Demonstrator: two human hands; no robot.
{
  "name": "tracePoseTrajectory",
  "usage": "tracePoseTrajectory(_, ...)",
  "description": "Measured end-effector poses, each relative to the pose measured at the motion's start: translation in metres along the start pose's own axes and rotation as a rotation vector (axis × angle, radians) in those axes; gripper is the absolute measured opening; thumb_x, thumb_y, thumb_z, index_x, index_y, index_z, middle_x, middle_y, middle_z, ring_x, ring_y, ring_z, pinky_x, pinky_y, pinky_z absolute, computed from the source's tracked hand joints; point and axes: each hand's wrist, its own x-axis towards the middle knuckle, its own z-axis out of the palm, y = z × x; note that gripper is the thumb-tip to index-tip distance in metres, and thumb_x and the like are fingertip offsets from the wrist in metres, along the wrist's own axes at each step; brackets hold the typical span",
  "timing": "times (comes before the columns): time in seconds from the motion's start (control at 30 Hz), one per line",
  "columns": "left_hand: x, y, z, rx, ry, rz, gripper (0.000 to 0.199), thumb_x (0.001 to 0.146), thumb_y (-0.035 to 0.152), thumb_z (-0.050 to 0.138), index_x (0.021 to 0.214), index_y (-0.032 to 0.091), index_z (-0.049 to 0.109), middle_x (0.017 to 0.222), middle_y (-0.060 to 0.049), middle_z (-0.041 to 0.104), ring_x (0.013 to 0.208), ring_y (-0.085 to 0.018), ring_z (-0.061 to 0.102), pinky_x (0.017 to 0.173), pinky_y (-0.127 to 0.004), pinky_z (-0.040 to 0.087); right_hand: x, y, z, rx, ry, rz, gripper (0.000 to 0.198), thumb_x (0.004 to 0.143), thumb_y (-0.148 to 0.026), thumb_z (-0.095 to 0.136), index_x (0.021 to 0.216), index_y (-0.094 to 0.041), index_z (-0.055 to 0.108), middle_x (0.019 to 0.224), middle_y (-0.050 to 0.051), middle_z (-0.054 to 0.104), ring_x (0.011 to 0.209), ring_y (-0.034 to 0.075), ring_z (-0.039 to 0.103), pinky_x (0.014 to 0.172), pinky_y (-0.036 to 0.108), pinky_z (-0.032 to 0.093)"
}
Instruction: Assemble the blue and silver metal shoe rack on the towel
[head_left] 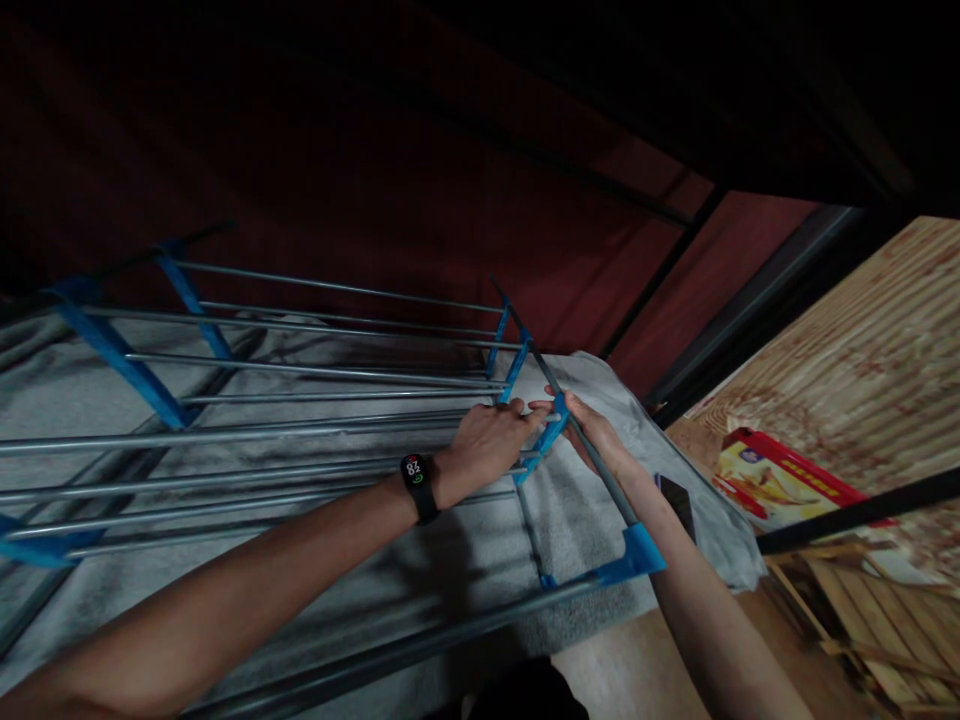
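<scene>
A rack (322,432) of several metal rods and blue plastic brackets stands on a grey cloth-covered surface. My left hand (491,438), with a black smart band (418,486) on its wrist, is closed on the end of a metal rod (551,416) beside a blue bracket (546,450). Across from it, my right hand (596,428) is wrapped round this bracket and the side pole (600,465) that passes through it. Part of the fingers of each hand is hidden. A blue corner piece (637,556) joins the side pole to the thick front bar (450,630).
A grey cloth (577,570) covers the surface under the rack. On its right edge lies a dark phone-like object (676,508). Farther right are a red and yellow box (787,480), a wooden slatted item (870,620) and a dark frame post (847,515). A dark red wall (360,190) stands behind.
</scene>
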Motion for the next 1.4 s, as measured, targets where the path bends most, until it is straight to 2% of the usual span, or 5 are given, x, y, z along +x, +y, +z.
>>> tracePoseTrajectory(0.2,-0.002,0.001,-0.004,-0.004,-0.014,0.010,0.052,0.096,0.014,0.035,0.145,0.032,0.034,0.111,-0.006,0.062,0.087,-0.019,0.066,0.066,-0.030,0.048,-0.002,-0.004,0.004,0.000,0.029,0.010,0.054,0.080,-0.059,0.063,0.122,-0.024,0.061,0.106,0.004,0.073,0.108,0.024,0.063,0.101,0.041,0.044)
tracePoseTrajectory(0.37,-0.003,0.002,-0.002,-0.005,-0.034,-0.002,0.046,0.096,0.016,0.035,0.139,0.031,0.043,0.106,-0.005,0.064,0.081,-0.018,0.066,0.066,-0.029,0.048,-0.007,-0.013,0.011,0.009,0.028,-0.009,0.045,0.078,-0.051,0.065,0.114,-0.023,0.066,0.101,0.005,0.074,0.105,0.025,0.064,0.096,0.038,0.046)
tracePoseTrajectory(0.53,0.000,0.001,-0.005,-0.011,0.006,-0.008,0.048,0.097,0.018,0.034,0.142,0.033,0.039,0.104,-0.006,0.064,0.081,-0.019,0.066,0.066,-0.031,0.048,-0.005,-0.011,0.010,0.010,0.054,-0.011,0.050,0.074,-0.051,0.067,0.116,-0.024,0.064,0.101,0.002,0.074,0.104,0.024,0.064,0.091,0.037,0.048)
tracePoseTrajectory(1.17,-0.003,0.001,-0.006,-0.065,-0.015,-0.010,0.058,0.091,0.011,0.042,0.143,0.035,0.038,0.109,-0.004,0.065,0.091,-0.019,0.066,0.069,-0.029,0.046,-0.002,-0.007,0.009,0.022,0.006,-0.022,0.047,0.076,-0.052,0.066,0.112,-0.021,0.063,0.099,0.005,0.074,0.106,0.025,0.064,0.096,0.038,0.044)
tracePoseTrajectory(1.4,-0.003,0.003,-0.006,-0.056,-0.022,-0.008,0.051,0.094,0.013,0.037,0.141,0.033,0.042,0.109,-0.006,0.064,0.088,-0.018,0.067,0.069,-0.029,0.047,-0.005,-0.010,0.013,0.035,0.034,-0.014,0.049,0.075,-0.051,0.066,0.114,-0.020,0.062,0.098,0.006,0.075,0.105,0.026,0.065,0.093,0.038,0.045)
